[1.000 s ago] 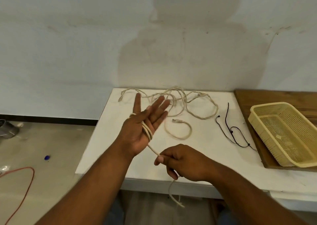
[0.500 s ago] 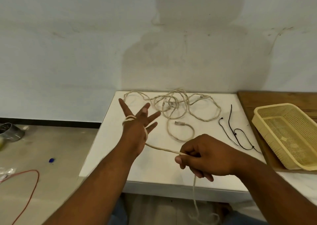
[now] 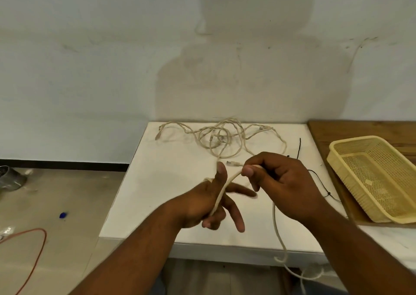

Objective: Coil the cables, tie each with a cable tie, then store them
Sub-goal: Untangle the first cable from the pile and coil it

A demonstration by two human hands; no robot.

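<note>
Right hand now higher, cable across left hand.

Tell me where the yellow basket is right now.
Head view, far right: the yellow basket sits on the wooden board beside the white table, right of the black cable ties.
</note>
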